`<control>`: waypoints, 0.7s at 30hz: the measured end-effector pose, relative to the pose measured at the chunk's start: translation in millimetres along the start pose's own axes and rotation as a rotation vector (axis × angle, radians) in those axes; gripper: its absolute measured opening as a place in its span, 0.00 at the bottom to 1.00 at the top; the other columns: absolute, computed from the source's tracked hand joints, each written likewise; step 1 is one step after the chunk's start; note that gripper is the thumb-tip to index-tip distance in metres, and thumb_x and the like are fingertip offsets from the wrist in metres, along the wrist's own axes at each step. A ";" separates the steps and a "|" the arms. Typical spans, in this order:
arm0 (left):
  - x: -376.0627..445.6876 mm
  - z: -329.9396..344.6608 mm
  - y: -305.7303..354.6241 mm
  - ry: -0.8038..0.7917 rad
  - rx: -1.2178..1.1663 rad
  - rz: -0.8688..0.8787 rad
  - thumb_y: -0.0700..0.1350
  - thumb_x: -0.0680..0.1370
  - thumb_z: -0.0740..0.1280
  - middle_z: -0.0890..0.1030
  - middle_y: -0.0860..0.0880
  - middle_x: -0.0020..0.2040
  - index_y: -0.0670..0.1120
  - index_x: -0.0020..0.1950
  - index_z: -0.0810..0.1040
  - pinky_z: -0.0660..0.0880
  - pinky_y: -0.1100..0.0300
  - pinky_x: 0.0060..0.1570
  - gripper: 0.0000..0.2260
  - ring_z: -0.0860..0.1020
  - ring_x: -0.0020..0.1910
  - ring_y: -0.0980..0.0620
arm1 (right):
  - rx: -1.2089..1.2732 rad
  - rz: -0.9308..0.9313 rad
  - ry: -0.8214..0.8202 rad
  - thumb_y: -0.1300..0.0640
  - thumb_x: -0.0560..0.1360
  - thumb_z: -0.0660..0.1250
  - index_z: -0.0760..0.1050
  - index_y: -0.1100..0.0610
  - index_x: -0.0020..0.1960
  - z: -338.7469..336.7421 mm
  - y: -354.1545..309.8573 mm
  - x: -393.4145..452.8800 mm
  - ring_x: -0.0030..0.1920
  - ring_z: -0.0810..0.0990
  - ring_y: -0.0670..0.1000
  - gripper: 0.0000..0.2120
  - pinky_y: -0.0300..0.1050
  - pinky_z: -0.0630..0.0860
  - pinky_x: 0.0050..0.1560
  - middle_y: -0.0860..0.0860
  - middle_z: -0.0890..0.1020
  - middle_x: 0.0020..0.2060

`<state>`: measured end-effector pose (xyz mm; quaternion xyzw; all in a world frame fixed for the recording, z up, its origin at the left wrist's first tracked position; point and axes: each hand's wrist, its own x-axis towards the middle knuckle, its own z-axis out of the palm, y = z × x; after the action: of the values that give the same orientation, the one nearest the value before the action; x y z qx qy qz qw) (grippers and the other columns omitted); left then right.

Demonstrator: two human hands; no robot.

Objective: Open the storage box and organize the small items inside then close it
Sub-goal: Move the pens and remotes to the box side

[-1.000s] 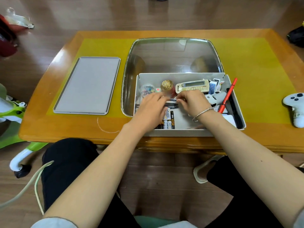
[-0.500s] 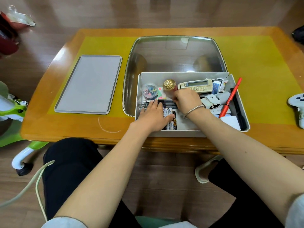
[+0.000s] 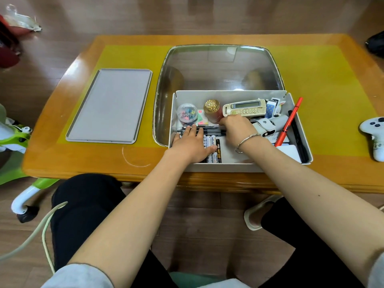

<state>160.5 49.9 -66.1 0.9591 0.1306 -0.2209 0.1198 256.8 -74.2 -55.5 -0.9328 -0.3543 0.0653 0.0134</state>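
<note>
While the open grey plastic storage box sits at the near edge of the orange wooden table, both hands are down inside it. The left hand lies flat, fingers straight and together, pressing on a row of AA batteries at the box's near left, fingertips reaching a bundle of black pens that lies crosswise behind them; it grips nothing. The right hand, silver bangle at the wrist, has its fingers curled down at the right end of those pens, and they seem to be pinching them, though the fingertips are hidden under the knuckles. Along the back wall stand a clear round tub of coloured clips, a red bottle with a gold cap and a cream remote control lying on its side just above the right hand. To the right, a red pen leans diagonally over a jumble of white gadgets. The box's flat grey lid lies well apart to the left on the yellow mat, and a white game controller rests at the table's right edge.
</note>
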 end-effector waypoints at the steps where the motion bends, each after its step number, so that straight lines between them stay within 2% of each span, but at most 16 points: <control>1: -0.6 0.6 0.1 -0.003 0.002 0.002 0.67 0.78 0.51 0.43 0.45 0.79 0.47 0.79 0.44 0.45 0.43 0.74 0.37 0.42 0.78 0.46 | 0.018 -0.003 0.001 0.67 0.73 0.62 0.77 0.57 0.58 0.0 1.8 0.0 0.53 0.78 0.61 0.16 0.49 0.74 0.50 0.59 0.80 0.51; 4: -2.0 -0.7 -0.2 -0.013 0.020 0.002 0.65 0.79 0.53 0.42 0.44 0.79 0.47 0.79 0.44 0.45 0.44 0.74 0.36 0.42 0.78 0.45 | 0.073 -0.023 -0.005 0.65 0.74 0.61 0.78 0.53 0.58 -1.5 7.9 -2.2 0.53 0.78 0.60 0.16 0.46 0.73 0.51 0.58 0.81 0.52; 8: -3.1 -4.8 -2.2 -0.022 0.042 0.017 0.59 0.82 0.55 0.42 0.44 0.79 0.46 0.79 0.44 0.47 0.43 0.75 0.33 0.41 0.78 0.44 | 0.162 -0.080 0.030 0.62 0.76 0.62 0.78 0.56 0.59 -12.7 14.8 -13.7 0.57 0.77 0.60 0.14 0.50 0.74 0.57 0.58 0.82 0.54; 11: -4.9 -5.4 -1.8 -0.026 0.053 0.031 0.58 0.82 0.56 0.41 0.44 0.79 0.47 0.79 0.44 0.48 0.42 0.75 0.32 0.41 0.78 0.44 | 0.193 -0.131 0.016 0.58 0.74 0.68 0.81 0.56 0.55 -26.1 22.8 -26.4 0.55 0.77 0.57 0.10 0.48 0.72 0.57 0.54 0.83 0.51; 16: -5.7 -5.9 -2.1 -0.043 0.069 0.055 0.58 0.82 0.54 0.41 0.45 0.79 0.49 0.79 0.44 0.47 0.42 0.74 0.31 0.41 0.77 0.44 | 0.241 -0.115 -0.220 0.55 0.67 0.76 0.84 0.54 0.44 -41.8 36.2 -48.6 0.42 0.80 0.47 0.07 0.36 0.71 0.45 0.48 0.85 0.41; 21: -5.3 -6.1 -0.8 -0.058 0.071 0.045 0.56 0.82 0.55 0.40 0.45 0.79 0.47 0.79 0.44 0.46 0.42 0.74 0.31 0.41 0.77 0.43 | 0.083 -0.096 -0.414 0.57 0.67 0.75 0.83 0.51 0.43 -39.4 41.6 -56.7 0.35 0.77 0.42 0.06 0.32 0.70 0.39 0.46 0.84 0.38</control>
<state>158.1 51.3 -58.4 0.9585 0.0976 -0.2505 0.0944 247.5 -142.2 -13.0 -0.8802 -0.3903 0.2695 -0.0181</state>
